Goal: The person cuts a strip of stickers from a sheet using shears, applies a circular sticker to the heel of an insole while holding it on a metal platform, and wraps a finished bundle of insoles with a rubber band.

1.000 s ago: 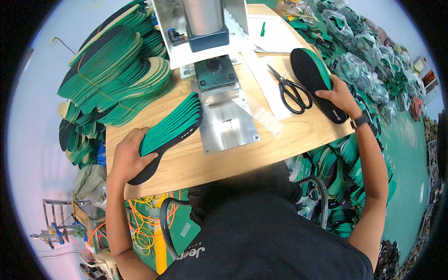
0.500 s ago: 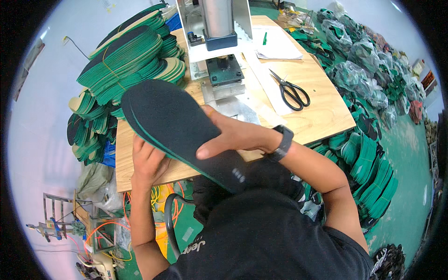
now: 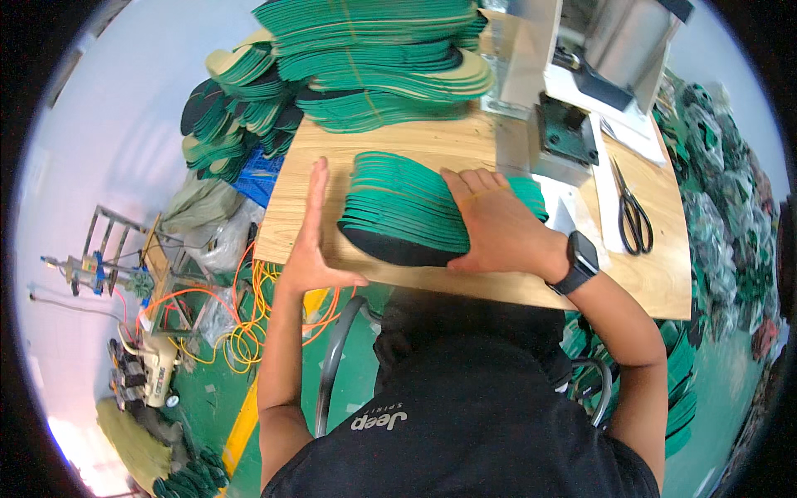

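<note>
A stack of green shoe insoles (image 3: 407, 199) with a black face lies on its side near the table's front edge. Across its right part is my right hand (image 3: 502, 220), fingers over the far side and thumb on the near black face, gripping it. My left hand (image 3: 311, 232) is open beside the stack's left end, fingers stretched up and thumb spread, with a small gap to the insoles. Part of the stack is hidden under the right hand.
Tall piles of tied insoles (image 3: 374, 50) stand behind on the wooden table (image 3: 320, 149). A metal press (image 3: 569, 137) is at the back right, with black-handled scissors (image 3: 635, 220) beside it. Orange and yellow hoses (image 3: 241, 336) lie on the floor at left.
Both hands have left the raised black insole they were holding and moved to a stack on the table. The left hand has opened. The view has turned leftward.
</note>
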The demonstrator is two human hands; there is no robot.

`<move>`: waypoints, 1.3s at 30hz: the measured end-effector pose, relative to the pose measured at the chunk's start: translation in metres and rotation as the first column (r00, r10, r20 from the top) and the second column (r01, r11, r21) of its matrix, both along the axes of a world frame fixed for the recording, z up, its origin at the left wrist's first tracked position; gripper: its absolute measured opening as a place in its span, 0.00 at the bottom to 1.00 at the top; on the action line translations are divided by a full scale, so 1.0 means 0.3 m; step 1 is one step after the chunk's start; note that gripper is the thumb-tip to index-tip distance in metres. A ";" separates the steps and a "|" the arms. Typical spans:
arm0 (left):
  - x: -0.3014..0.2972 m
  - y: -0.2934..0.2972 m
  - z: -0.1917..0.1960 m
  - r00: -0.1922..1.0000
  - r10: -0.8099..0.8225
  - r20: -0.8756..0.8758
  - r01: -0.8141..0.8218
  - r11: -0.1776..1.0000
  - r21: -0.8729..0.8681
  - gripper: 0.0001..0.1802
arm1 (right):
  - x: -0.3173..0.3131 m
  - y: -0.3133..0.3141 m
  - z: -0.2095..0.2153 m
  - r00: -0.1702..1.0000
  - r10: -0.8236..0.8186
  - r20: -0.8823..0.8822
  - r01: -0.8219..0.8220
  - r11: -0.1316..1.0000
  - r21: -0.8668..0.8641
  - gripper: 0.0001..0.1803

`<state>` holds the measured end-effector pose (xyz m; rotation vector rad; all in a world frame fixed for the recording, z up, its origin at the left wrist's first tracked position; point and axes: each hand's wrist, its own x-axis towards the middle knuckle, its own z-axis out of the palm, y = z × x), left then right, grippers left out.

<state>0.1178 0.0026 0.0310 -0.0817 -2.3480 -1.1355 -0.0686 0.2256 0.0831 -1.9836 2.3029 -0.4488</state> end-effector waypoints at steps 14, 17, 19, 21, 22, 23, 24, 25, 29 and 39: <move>-0.040 0.069 -0.008 0.989 0.145 0.008 -0.144 0.984 -0.103 0.71 | 0.015 -0.090 0.003 0.991 0.109 0.072 -0.102 0.991 -0.088 0.57; -0.016 0.082 0.019 0.998 0.026 0.052 -0.025 1.000 -0.012 0.69 | 0.016 -0.103 0.016 0.985 0.117 0.127 -0.116 0.993 -0.011 0.55; 0.007 0.045 -0.006 0.994 -0.046 -0.101 0.079 0.933 0.352 0.48 | 0.021 -0.086 0.040 0.969 0.184 0.164 -0.183 0.983 -0.019 0.54; 0.052 -0.064 -0.051 0.983 -0.102 -0.154 0.182 0.679 0.711 0.36 | 0.043 -0.031 0.082 0.942 0.294 0.165 -0.280 0.955 -0.102 0.53; 0.017 -0.040 -0.004 0.968 -0.104 -0.228 0.230 0.729 0.645 0.28 | 0.070 -0.014 0.099 0.896 0.364 0.253 -0.337 0.931 -0.142 0.53; -0.021 -0.009 0.062 0.945 -0.123 -0.302 0.284 0.767 0.575 0.22 | 0.110 -0.004 0.116 0.844 0.419 0.335 -0.376 0.908 -0.187 0.53; -0.052 0.013 0.119 0.921 -0.254 -0.297 0.364 0.832 0.418 0.18 | 0.144 0.006 0.156 0.739 0.508 0.442 -0.470 0.859 -0.202 0.53; -0.065 0.083 0.155 0.893 -0.298 -0.337 0.416 0.833 0.365 0.14 | 0.176 0.010 0.170 0.609 0.580 0.541 -0.530 0.805 -0.266 0.54; -0.232 0.210 0.238 0.409 -0.848 -0.336 0.896 0.305 0.322 0.06 | 0.242 0.041 0.140 0.206 0.693 0.691 -0.504 0.681 -0.532 0.54; -0.286 0.299 0.278 0.652 -0.736 -0.182 0.740 0.567 0.361 0.05 | 0.170 0.137 0.102 0.293 0.680 0.672 -0.371 0.729 -0.575 0.60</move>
